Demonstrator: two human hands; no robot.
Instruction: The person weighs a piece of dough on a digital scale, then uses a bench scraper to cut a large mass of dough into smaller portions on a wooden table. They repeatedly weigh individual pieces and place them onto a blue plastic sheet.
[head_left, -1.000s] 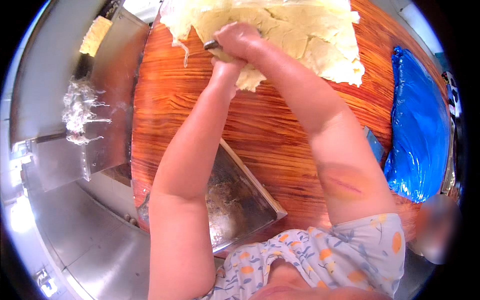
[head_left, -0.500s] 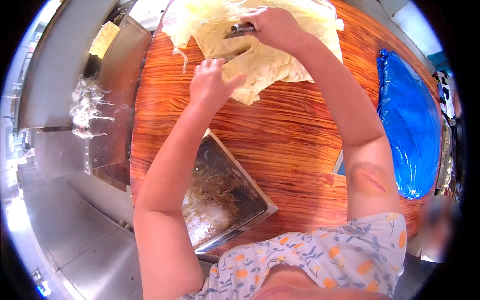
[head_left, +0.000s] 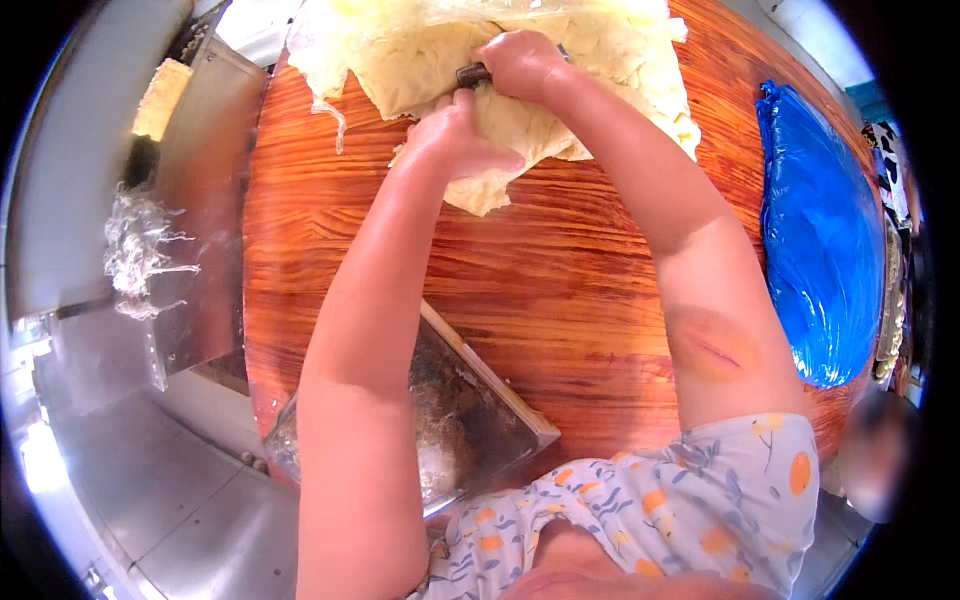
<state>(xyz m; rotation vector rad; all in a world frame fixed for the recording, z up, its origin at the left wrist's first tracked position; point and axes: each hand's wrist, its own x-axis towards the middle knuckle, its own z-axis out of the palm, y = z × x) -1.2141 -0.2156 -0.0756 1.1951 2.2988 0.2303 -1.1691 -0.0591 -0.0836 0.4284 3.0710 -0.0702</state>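
A large, uneven sheet of pale yellow dough [head_left: 400,75] lies across the far part of the wooden table, with clear plastic film [head_left: 450,18] over its far part. My right hand [head_left: 522,65] is closed round a dark-handled metal tool [head_left: 472,75] over the dough. The tool's working end is mostly hidden, so its exact kind does not show. My left hand [head_left: 460,140] rests on the dough's near edge, just nearer to me than the tool. Its thumb is spread away from the fingers, and it holds nothing.
A dark, stained tray [head_left: 470,400] with a pale rim sits on the table [head_left: 540,270] beneath my left forearm. Along the right edge lies a full blue plastic bag [head_left: 825,240]. Left of the table, frayed white strands [head_left: 140,250] hang near a yellow sponge-like block [head_left: 162,100].
My right hand has come down toward the dough with the tool, slightly nearer to me. The left hand has shifted right, close beside it. The whole view has shifted a little.
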